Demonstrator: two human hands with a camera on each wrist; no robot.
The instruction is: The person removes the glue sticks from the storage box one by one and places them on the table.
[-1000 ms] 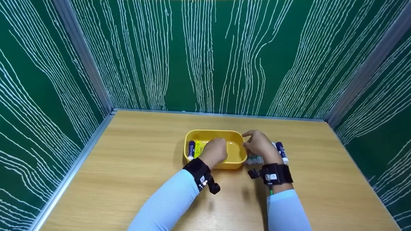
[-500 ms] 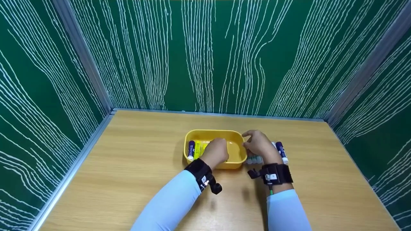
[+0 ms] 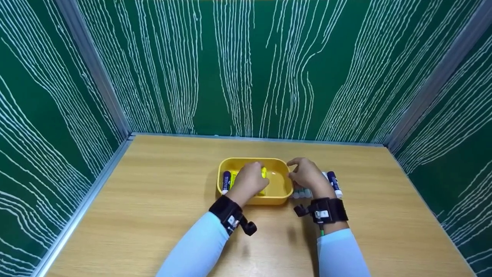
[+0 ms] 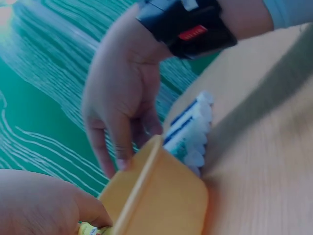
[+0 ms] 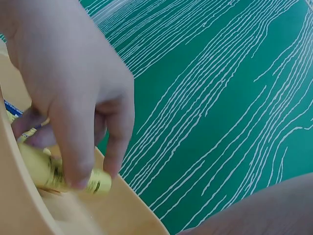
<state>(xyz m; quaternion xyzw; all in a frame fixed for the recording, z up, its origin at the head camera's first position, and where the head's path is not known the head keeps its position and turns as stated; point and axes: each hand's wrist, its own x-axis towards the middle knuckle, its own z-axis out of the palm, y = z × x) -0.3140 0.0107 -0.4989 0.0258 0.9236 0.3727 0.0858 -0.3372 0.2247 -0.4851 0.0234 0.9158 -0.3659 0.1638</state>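
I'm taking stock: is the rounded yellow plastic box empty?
Not empty: the yellow plastic box holds a purple, white-ended cylindrical tube, and the left hand grips a yellow cylindrical tube inside it.

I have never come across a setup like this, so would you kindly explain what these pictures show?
There is no robot: these are a person's own two hands. The wide picture comes from a camera worn on the head; the other two come from cameras worn on the wrists, where you see black bands. On the table sits a yellow box. The left hand is in it, with a grip on a yellow tube, clearest in the right wrist's picture. A purple tube also lies in the box. The right hand is at the box's right end; I cannot tell whether it holds on. Beside the box is a row of pale-ended tubes, partly hidden by that hand in the head view.
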